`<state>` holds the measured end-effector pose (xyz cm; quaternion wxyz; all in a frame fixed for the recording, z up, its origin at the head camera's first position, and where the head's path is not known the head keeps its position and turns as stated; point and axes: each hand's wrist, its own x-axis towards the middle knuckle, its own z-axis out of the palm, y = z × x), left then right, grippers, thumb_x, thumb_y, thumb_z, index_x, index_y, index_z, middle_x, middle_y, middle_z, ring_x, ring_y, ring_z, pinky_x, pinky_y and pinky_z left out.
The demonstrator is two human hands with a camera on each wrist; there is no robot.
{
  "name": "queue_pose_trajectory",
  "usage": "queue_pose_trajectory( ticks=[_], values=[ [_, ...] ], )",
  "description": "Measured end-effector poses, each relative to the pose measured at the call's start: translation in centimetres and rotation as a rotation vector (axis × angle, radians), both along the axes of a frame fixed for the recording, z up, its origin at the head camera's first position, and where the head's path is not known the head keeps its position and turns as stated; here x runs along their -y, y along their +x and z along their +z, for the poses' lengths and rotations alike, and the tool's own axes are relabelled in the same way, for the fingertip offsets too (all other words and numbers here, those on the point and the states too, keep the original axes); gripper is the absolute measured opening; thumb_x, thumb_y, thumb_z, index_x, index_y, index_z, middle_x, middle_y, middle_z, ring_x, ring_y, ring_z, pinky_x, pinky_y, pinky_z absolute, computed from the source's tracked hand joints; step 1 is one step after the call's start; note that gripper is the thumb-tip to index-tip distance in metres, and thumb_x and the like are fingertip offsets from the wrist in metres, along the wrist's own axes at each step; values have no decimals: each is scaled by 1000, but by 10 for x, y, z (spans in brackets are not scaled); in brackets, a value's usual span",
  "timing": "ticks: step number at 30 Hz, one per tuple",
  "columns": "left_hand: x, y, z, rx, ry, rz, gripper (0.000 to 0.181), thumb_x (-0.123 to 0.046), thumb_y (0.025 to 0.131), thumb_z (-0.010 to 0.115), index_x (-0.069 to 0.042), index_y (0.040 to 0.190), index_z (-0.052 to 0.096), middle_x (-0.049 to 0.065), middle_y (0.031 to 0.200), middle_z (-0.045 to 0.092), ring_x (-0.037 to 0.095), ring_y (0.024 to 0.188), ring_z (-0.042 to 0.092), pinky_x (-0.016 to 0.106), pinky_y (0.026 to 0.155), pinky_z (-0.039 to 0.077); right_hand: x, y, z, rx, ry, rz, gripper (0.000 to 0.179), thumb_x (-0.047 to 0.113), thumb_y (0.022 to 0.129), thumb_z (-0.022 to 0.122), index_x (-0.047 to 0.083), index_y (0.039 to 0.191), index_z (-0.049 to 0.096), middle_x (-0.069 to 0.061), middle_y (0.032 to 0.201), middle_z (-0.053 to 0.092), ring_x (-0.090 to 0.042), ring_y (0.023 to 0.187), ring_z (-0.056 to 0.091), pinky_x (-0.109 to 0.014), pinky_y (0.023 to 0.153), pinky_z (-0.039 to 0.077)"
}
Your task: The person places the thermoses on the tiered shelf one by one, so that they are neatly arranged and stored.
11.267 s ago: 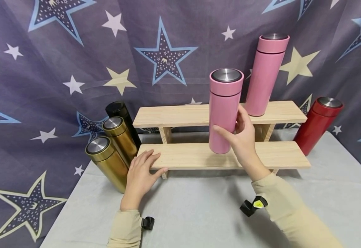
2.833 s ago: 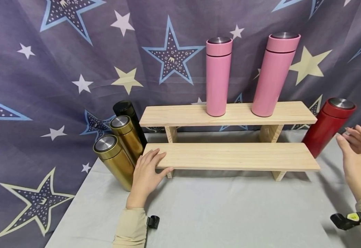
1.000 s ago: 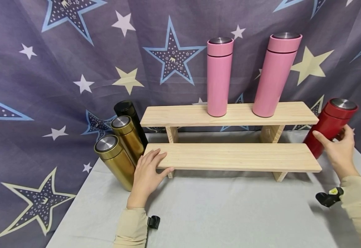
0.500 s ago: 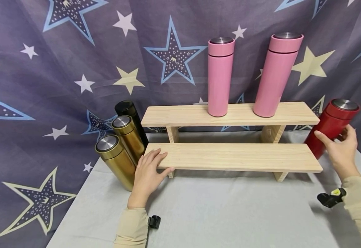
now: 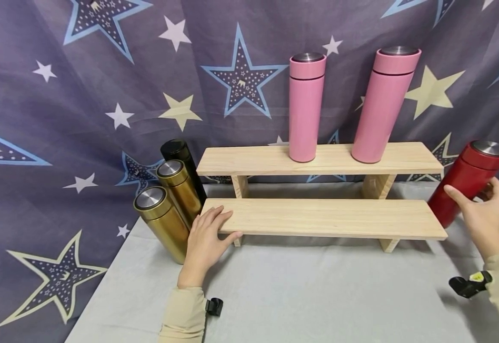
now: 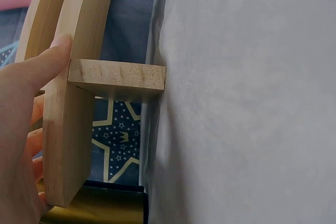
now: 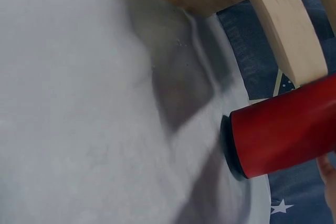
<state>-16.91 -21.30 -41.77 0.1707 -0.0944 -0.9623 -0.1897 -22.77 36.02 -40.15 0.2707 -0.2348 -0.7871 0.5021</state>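
My right hand [image 5: 485, 216] grips a red thermos [image 5: 464, 178] with a steel-topped lid, beyond the right end of the two-tier wooden shelf [image 5: 331, 216]. In the right wrist view, the thermos's dark base lies close to the cloth; I cannot tell whether it touches. My left hand [image 5: 206, 240] rests on the left end of the lower board, thumb along its front edge. Two pink thermoses, one near the middle [image 5: 306, 114] and one further right [image 5: 384, 109], stand upright on the upper board.
Left of the shelf stand two gold thermoses, a front one [image 5: 164, 228] and one behind it [image 5: 181, 190], plus a black thermos [image 5: 185, 162] at the back. Light grey cloth [image 5: 318, 290] covers the table. A star-patterned curtain [image 5: 241, 128] hangs behind.
Earlier, my right hand held a pink thermos that now stands on the upper board. It then took hold of the red thermos, which has just shifted right and nearer. My left hand stays put.
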Motion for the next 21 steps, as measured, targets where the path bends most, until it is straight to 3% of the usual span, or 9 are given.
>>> queue_pose_trajectory(
  ticks=[7,12,21],
  values=[
    [-1,1,0,0,0,0,64,-55,85,72,-20,138,60,6,149,47,30,140,36,50,119,19,-2,15,3,-99,32,-29,71,29,87,75,28,149,39,20,124,45,8,107,41,-19,105,34],
    [0,0,0,-2,-1,1,64,-55,85,72,-21,138,60,6,149,47,30,140,37,50,119,19,-5,21,6,-126,-26,-37,70,26,88,73,29,149,37,19,126,43,8,109,41,-18,106,33],
    [-1,0,-1,0,0,1,64,-55,85,72,-21,138,60,5,149,47,30,141,36,50,119,18,-7,32,18,-16,-126,-91,66,36,91,71,30,148,38,14,137,47,2,120,47,-19,110,33]
  ],
)
